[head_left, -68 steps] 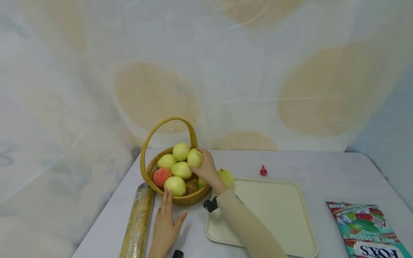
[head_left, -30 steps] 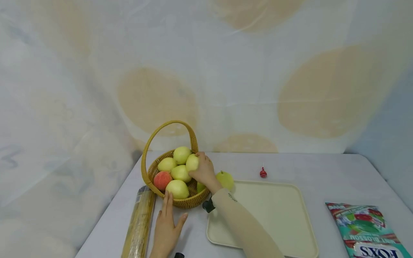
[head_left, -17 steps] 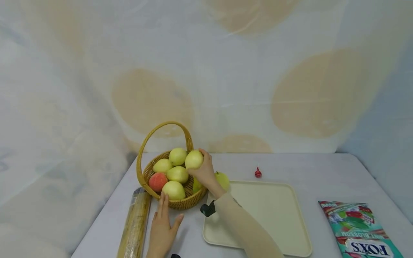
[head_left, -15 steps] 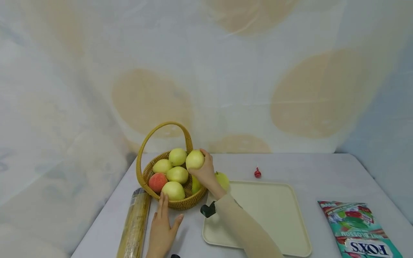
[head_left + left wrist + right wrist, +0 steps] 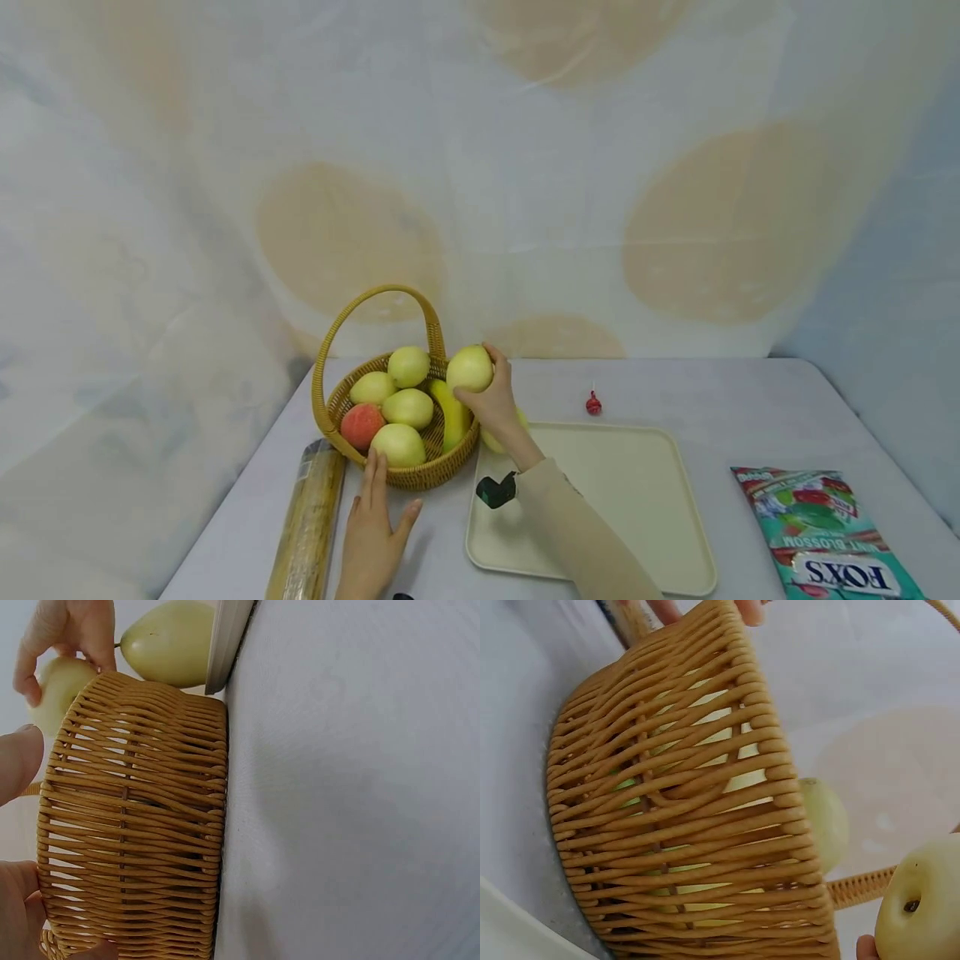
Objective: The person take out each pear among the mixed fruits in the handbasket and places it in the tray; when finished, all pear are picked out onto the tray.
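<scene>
My right hand (image 5: 495, 400) grips a pale yellow-green pear (image 5: 470, 369) over the right rim of a wicker basket (image 5: 427, 475). In the right wrist view, this pear (image 5: 922, 900) shows its hollowed end. Inside the basket lie several more pears (image 5: 408, 408), a red peach (image 5: 362, 426) and a greenish-yellow banana (image 5: 453, 421). My left hand (image 5: 372, 529) rests its straight fingers against the basket's near rim, thumb spread apart. Another pear (image 5: 172, 645), with a long stem, sits on the tray's left end, partly behind my right wrist in the head view.
The cream tray (image 5: 622, 500) lies right of the basket, under my right forearm. A long wrapped pack (image 5: 303, 525) stretches along the left. Behind the tray is a small red bell-like item (image 5: 593, 404). A green-and-red FOX'S candy bag (image 5: 828, 533) lies at far right.
My right hand has lifted the pear from the basket's fruit and moved it right over the rim, uncovering the banana. My left hand keeps its place at the near rim.
</scene>
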`<action>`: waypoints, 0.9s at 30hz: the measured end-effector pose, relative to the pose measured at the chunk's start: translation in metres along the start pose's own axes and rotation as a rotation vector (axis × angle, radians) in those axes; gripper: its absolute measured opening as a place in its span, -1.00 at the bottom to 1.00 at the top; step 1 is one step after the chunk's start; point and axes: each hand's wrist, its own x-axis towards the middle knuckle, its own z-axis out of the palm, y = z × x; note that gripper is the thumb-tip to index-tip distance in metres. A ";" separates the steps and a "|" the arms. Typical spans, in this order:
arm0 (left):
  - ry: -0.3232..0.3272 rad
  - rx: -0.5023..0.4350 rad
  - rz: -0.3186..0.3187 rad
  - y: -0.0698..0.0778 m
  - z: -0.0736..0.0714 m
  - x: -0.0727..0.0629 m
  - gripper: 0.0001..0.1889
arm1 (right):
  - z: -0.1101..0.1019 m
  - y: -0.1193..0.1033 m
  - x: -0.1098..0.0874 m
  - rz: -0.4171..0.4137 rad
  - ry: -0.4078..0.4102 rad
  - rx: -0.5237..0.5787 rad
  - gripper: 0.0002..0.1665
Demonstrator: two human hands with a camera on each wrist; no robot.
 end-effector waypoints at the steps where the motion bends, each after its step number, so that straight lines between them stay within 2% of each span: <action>1: 0.000 -0.002 0.001 0.000 0.000 0.000 -0.08 | -0.003 0.000 0.000 -0.004 -0.001 0.009 0.02; 5: -0.005 -0.011 0.007 0.001 0.001 0.000 -0.09 | -0.015 -0.001 0.000 -0.007 0.006 0.061 0.03; 11: 0.007 -0.020 0.025 0.001 0.002 0.002 -0.09 | -0.037 -0.006 -0.003 -0.023 0.047 0.071 0.02; 16: -0.003 -0.024 0.022 0.004 0.001 0.004 -0.09 | -0.055 0.005 -0.004 0.029 0.118 0.087 0.01; 19: -0.003 -0.025 0.023 0.005 0.001 0.005 -0.09 | -0.065 0.020 -0.004 0.037 0.141 0.098 0.03; 27: 0.026 -0.021 0.040 0.004 0.001 0.004 -0.09 | -0.086 0.038 -0.014 0.075 0.141 0.088 0.05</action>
